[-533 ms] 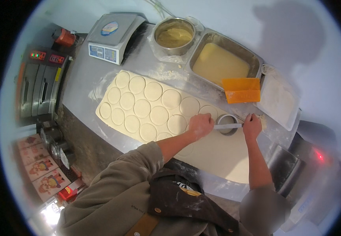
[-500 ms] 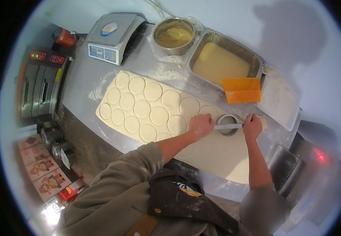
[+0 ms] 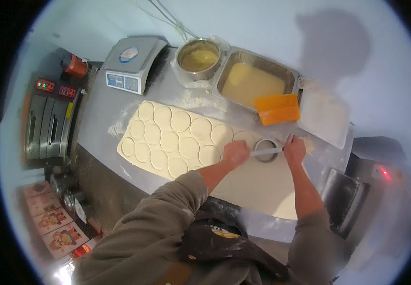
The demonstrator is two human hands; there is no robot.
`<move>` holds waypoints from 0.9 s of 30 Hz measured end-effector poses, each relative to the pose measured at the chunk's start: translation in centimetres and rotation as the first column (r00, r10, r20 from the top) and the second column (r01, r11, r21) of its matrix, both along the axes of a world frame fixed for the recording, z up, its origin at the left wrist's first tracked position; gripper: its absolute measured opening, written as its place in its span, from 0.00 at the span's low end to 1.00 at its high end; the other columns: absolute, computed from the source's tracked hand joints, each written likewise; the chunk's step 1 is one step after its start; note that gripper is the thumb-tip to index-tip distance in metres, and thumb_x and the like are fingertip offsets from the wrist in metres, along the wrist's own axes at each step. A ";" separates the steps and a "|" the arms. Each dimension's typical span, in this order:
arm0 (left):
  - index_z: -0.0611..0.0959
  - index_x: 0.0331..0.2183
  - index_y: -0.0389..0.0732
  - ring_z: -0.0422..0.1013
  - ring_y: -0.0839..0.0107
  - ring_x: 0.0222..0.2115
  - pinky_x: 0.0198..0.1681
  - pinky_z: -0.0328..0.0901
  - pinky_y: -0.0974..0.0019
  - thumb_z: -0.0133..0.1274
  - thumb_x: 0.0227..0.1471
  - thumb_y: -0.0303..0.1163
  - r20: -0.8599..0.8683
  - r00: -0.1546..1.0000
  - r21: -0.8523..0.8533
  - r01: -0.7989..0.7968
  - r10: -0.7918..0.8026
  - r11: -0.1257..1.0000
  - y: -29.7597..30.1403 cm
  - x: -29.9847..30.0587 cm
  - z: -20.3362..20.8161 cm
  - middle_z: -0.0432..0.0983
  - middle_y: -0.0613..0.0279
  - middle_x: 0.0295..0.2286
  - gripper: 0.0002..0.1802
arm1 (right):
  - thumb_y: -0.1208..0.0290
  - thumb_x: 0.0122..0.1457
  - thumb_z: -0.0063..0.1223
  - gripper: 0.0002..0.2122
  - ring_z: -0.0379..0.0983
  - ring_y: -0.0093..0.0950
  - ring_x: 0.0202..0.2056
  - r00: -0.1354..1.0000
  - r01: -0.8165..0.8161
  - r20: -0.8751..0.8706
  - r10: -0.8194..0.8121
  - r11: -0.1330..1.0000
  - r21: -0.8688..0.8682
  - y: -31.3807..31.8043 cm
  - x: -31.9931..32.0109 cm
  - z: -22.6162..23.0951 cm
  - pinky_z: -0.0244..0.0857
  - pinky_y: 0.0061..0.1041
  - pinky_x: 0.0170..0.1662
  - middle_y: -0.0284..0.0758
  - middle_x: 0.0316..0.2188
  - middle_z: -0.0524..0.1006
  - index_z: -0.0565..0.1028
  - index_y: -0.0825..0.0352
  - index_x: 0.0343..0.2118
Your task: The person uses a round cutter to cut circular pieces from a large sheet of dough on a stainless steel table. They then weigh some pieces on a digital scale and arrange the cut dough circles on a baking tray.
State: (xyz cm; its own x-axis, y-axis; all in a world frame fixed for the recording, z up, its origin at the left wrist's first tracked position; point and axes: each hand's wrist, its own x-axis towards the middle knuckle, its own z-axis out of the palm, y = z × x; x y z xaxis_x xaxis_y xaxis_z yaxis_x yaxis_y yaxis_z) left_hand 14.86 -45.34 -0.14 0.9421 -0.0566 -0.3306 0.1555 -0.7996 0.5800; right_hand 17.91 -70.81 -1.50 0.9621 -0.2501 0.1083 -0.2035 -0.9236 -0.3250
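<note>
A large rectangular sheet of pale dough [image 3: 272, 190] lies on the floured worktop, with several round circles [image 3: 169, 141] cut across its left and middle parts. A round metal dough cutter [image 3: 266, 150] with a flat bar across it rests on the dough near its far edge, right of the cut circles. My left hand [image 3: 236, 154] is closed on the left end of the bar, knuckles up. At the right end, my right hand [image 3: 294, 150] is wrapped round the bar, just beside the dough's far right corner. The ring's lower edge cannot be made out.
Along the back stand a digital scale [image 3: 125, 83], a metal bowl of yellowish paste [image 3: 199, 76], and a metal tray of pale yellow liquid [image 3: 248, 85]. An orange scraper [image 3: 277, 110] overlaps the tray's near corner, beside a whitish flat board [image 3: 329, 116]. Ovens [image 3: 49, 126] stand left.
My head view has tilted, shifting the scene in the picture. Both hands keep hold of the cutter, which stays at about the same spot on the dough.
</note>
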 end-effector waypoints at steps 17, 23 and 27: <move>0.85 0.30 0.41 0.79 0.42 0.30 0.36 0.72 0.41 0.52 0.55 0.39 -0.013 0.995 -0.068 -0.100 0.099 0.993 3.6 -14.1 -0.9 0.82 0.45 0.27 0.13 | 0.60 0.66 0.52 0.16 0.73 0.45 0.31 0.998 -0.019 -0.063 0.024 0.997 0.078 2.6 -11.5 1.0 0.67 0.46 0.35 0.42 0.23 0.76 0.76 0.65 0.24; 0.85 0.30 0.40 0.79 0.41 0.31 0.37 0.72 0.41 0.52 0.55 0.39 0.010 0.988 -0.063 -0.152 0.153 0.986 3.8 -12.3 -0.6 0.82 0.44 0.28 0.13 | 0.61 0.65 0.52 0.16 0.74 0.46 0.32 0.997 -0.015 -0.072 0.021 0.997 0.070 2.7 -9.4 1.1 0.67 0.47 0.35 0.42 0.22 0.77 0.77 0.66 0.24; 0.84 0.31 0.40 0.79 0.41 0.31 0.37 0.72 0.41 0.52 0.55 0.38 0.005 0.986 -0.042 -0.169 0.169 0.985 3.7 -11.8 -0.2 0.82 0.43 0.28 0.13 | 0.60 0.65 0.52 0.16 0.75 0.46 0.32 0.996 -0.014 -0.084 0.019 0.998 0.067 2.8 -8.5 0.9 0.68 0.48 0.36 0.43 0.22 0.77 0.77 0.65 0.24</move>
